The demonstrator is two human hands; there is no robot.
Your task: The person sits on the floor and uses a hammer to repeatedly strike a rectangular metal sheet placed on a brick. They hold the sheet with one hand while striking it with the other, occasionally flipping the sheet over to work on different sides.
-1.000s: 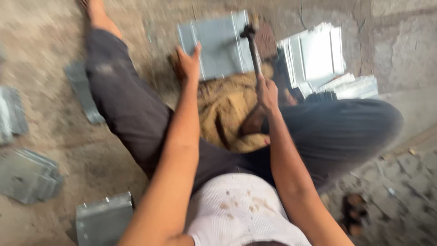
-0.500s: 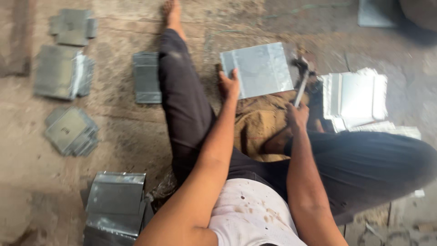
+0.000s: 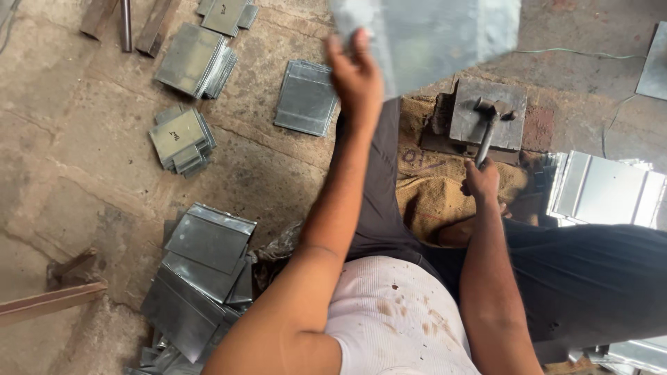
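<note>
Grey sheet-metal panel (image 3: 431,35), earlier lying flat on the block, is now raised high, gripped at its edge by the outstretched left hand (image 3: 356,69). Right hand (image 3: 483,182) clasps a metal hammer (image 3: 488,123) resting on the square steel block (image 3: 486,121).

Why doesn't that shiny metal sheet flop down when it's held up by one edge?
The metal sheet looks thin but stiff: it stays flat in the left hand. Probably light, since one hand lifts it. Its edges may be sharp.

Grey metal sheet (image 3: 431,35) raised aloft; hammer (image 3: 486,128) rests on block.
</note>
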